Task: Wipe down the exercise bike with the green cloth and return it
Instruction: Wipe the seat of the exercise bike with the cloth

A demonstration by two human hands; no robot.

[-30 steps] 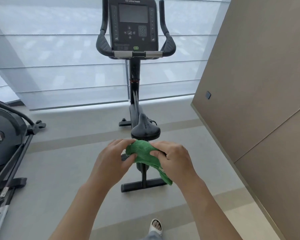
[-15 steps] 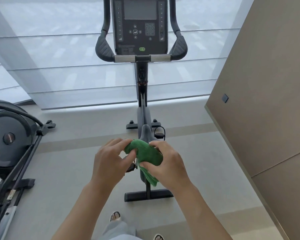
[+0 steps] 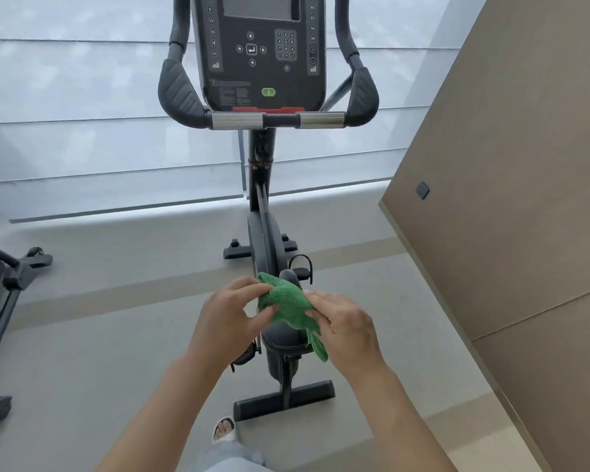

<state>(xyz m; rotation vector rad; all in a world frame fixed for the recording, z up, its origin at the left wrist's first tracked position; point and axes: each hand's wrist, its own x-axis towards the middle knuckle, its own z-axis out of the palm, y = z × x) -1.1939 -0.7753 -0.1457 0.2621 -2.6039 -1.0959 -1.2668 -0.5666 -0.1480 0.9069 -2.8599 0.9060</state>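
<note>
Both hands — left (image 3: 230,316), right (image 3: 346,327) — pinch bunched green microfibre cloth (image 3: 286,303) above black upright exercise bike (image 3: 263,233); wiping not begun, return pending.

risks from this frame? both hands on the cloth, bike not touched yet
1. The green cloth is bunched between the left hand and right hand, with a tail hanging below; wiped like this, it may cover little of the saddle.
2. That loose tail could snag on the pedal.
3. A foot stands near the bike's rear base bar; stepping forward risks a trip.
</note>
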